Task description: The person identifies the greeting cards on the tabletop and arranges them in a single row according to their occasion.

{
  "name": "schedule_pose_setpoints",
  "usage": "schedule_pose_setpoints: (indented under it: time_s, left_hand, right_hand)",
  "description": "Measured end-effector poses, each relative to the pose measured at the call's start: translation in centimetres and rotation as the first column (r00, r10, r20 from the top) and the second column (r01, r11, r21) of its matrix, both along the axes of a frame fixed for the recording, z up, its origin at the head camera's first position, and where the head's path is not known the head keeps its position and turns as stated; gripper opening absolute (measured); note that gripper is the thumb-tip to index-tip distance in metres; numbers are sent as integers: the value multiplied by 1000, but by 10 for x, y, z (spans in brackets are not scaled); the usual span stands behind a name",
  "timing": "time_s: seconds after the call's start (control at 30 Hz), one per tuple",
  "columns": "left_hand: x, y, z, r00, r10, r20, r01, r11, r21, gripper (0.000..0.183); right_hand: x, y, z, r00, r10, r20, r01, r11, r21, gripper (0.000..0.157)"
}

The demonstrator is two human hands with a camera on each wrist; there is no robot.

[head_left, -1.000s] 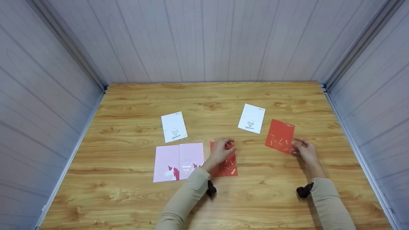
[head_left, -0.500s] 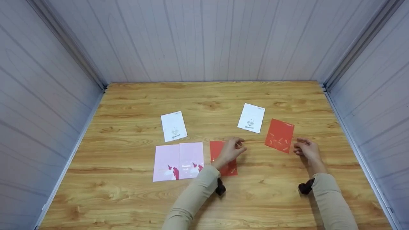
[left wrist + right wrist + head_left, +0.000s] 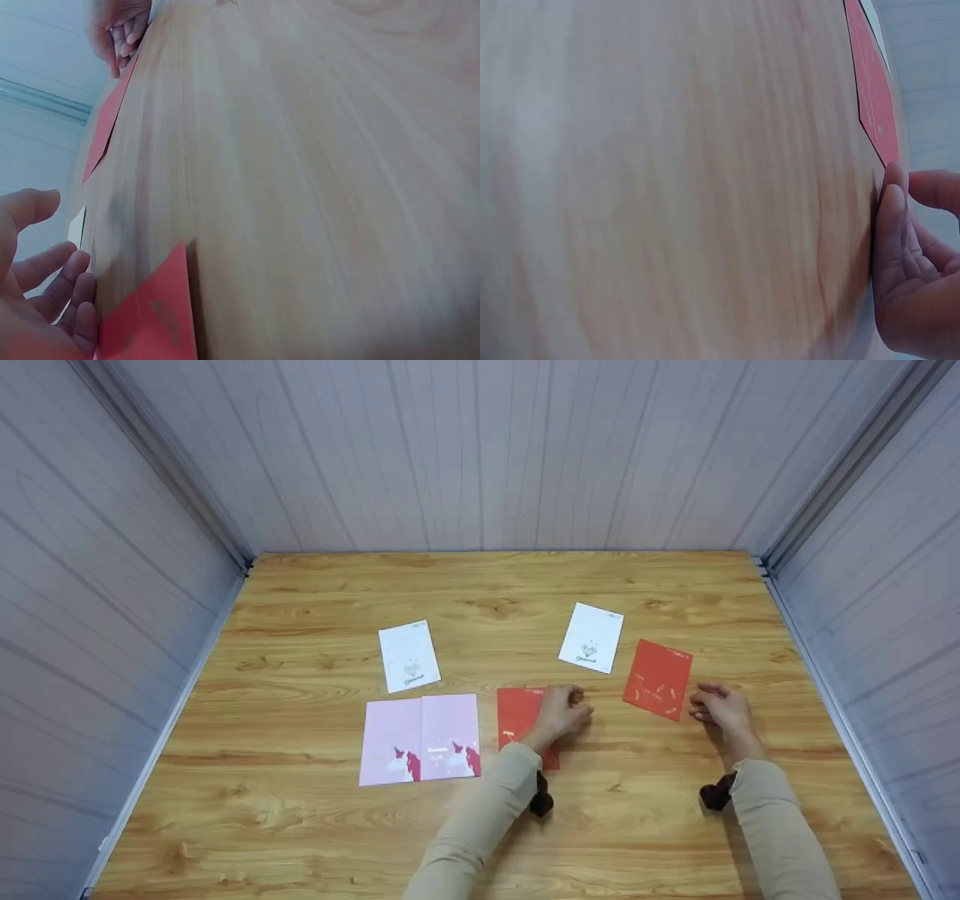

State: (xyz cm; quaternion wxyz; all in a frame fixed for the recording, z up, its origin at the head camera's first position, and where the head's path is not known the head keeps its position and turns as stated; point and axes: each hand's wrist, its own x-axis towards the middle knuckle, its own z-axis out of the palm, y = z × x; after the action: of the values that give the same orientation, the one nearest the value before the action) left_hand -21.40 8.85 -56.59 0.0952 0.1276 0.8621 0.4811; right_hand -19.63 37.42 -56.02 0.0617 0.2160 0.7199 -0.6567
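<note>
In the head view my left hand point(image 3: 561, 716) hovers over the right side of a red card point(image 3: 517, 709) with pale gold print, covering part of it. Its fingers are loosely bent and hold nothing; the left wrist view shows thumb and fingers apart above the red card point(image 3: 154, 322). My right hand point(image 3: 725, 712) rests low at the table, just right of a second red card point(image 3: 658, 679) that lies turned at an angle. That hand is empty too, its fingertips point(image 3: 895, 180) near the card's corner in the right wrist view.
Two pink cards point(image 3: 391, 731) with unicorn pictures lie edge to edge left of the nearer red card. White cards with a diamond drawing lie farther back, a left one point(image 3: 409, 656) and a right one point(image 3: 591, 637). Panel walls point(image 3: 480, 457) enclose the wooden table point(image 3: 300, 840).
My left hand has moved to the right across the nearer red card, uncovering its left part. My right hand has let go of the angled red card and drawn slightly right, leaving it in place.
</note>
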Motion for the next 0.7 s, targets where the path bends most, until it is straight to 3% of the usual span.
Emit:
schedule_pose_setpoints:
  time_s: [0.17,0.3,0.7]
  left_hand:
    - [2,9,3,999,43,-29,-48,979,-200,30]
    - [4,12,5,998,44,-52,-57,958,-279,31]
    - [-1,34,2,998,11,-67,-29,963,-269,32]
  right_hand:
    - [-1,0,-1,1000,-17,11,18,1000,-26,42]
    - [-1,1,0,1000,-17,9,17,1000,-1,42]
    - [-2,0,1,1000,-6,28,5,1000,26,44]
